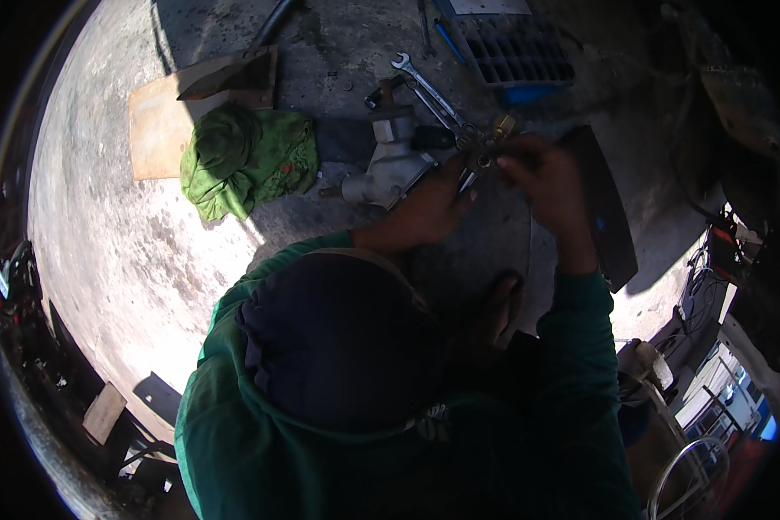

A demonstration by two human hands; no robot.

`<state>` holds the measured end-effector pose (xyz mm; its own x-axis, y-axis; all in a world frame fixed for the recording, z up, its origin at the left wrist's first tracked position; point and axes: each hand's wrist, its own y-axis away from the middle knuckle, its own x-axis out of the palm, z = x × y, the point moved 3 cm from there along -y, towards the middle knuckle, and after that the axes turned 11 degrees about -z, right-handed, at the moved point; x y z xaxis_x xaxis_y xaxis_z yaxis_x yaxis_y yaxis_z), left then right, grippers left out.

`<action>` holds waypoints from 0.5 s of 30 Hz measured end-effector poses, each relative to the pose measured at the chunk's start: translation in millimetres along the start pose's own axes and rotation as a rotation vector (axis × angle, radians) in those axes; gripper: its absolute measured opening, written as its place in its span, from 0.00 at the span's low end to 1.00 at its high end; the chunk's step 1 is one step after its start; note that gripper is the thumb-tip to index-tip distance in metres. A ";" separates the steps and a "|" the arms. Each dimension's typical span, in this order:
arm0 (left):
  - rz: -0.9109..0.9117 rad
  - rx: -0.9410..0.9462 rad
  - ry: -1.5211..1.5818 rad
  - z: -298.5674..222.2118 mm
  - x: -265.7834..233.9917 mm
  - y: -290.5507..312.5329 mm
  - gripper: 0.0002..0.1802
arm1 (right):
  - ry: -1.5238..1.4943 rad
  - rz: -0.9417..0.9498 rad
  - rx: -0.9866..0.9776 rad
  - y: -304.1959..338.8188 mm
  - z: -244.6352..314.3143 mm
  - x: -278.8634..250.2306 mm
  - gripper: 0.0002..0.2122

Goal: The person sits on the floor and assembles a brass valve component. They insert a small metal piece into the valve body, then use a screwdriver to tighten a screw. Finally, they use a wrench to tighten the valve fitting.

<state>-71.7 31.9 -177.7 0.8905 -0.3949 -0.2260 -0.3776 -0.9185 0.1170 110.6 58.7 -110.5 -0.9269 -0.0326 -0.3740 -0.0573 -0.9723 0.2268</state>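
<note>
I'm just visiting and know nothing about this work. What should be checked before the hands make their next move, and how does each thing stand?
1. Both hands at the work: ok. The left hand and right hand meet beside a brass-coloured fitting.
2. Firm grip: cannot tell. Fingers and shadow hide the contact.
3. Wrench nearby: ok. An open-ended wrench shows just beyond the hands.
4. Cloth away from the hands: ok. The green cloth lies bunched to the left.
5. Grey metal housing steady: cannot tell.
6. Good light: not ok. The hands are in shadow.
</note>
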 end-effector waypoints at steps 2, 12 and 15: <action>0.000 0.007 0.035 -0.6 -0.6 0.0 0.34 | 0.170 -0.043 -0.153 1.9 7.3 5.8 0.09; 0.011 -0.002 0.056 -5.1 -2.2 -1.0 0.35 | 0.459 -0.039 -0.482 3.9 20.6 14.6 0.08; -0.007 0.024 0.059 -3.1 -1.1 0.0 0.35 | 0.505 -0.031 -0.503 4.1 22.3 16.2 0.07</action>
<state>-71.8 32.4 -174.5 0.9063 -0.3871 -0.1696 -0.3765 -0.9218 0.0922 87.1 59.3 -95.6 -0.6357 0.0115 -0.7719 0.2103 -0.9595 -0.1874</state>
